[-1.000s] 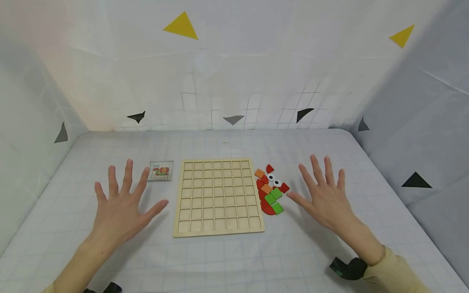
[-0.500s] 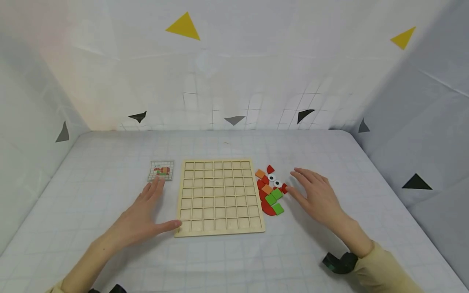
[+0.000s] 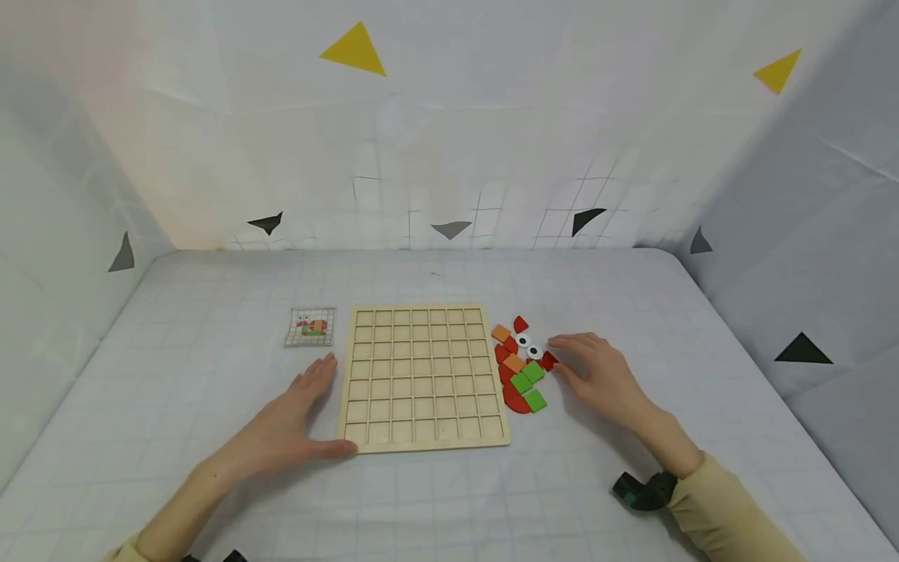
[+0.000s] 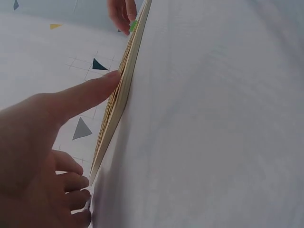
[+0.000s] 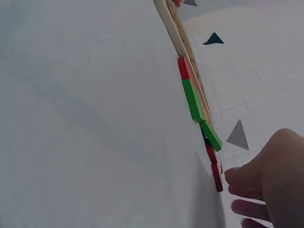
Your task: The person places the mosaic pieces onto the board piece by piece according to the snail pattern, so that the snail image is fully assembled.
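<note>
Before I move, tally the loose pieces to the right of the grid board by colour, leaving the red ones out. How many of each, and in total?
Green squares: 3
Orange squares: 2
White eye pieces: 2
Total: 7

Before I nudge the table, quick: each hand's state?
Left hand: open, thumb at the pale wooden gridded board.
Right hand: open, beside a red wedge piece.

right hand [image 3: 605, 382], bare | right sleeve [image 3: 730, 511], pale yellow | black fitting [image 3: 646, 492] at cuff, greenish patch | left hand [image 3: 278, 435], bare | left sleeve [image 3: 128, 551], same yellow, barely seen from here
</note>
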A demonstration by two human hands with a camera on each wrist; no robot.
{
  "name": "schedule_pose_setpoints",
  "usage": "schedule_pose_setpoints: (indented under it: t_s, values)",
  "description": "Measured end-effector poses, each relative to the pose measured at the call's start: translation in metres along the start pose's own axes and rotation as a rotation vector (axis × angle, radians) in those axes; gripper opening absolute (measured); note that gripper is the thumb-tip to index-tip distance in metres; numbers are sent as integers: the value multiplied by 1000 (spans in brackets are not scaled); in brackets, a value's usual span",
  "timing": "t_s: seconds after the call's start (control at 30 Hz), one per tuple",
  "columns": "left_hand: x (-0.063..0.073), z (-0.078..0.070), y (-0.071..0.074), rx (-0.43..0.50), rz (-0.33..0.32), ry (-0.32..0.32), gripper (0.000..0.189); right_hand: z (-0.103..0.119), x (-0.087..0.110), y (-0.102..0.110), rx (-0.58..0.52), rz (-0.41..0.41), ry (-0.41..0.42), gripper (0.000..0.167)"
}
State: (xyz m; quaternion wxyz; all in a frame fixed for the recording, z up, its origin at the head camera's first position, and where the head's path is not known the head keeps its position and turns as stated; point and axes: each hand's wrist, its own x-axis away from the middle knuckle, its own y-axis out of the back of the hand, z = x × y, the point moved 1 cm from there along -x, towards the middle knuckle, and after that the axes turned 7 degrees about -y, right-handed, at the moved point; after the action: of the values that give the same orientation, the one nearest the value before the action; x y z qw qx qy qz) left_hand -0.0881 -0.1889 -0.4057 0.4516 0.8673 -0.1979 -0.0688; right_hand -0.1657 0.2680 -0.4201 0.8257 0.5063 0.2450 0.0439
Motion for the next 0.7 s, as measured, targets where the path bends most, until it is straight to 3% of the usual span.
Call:
schedule_pose_setpoints:
  t_s: [0.27,0.7]
  values:
    - [-1,-3,-3,32,28,-28,128,-17,3,-8,-161,-27,29,36]
    - [0,-1,-4,39,14,-66,117,-18,3,-12,-196,-46,59,39]
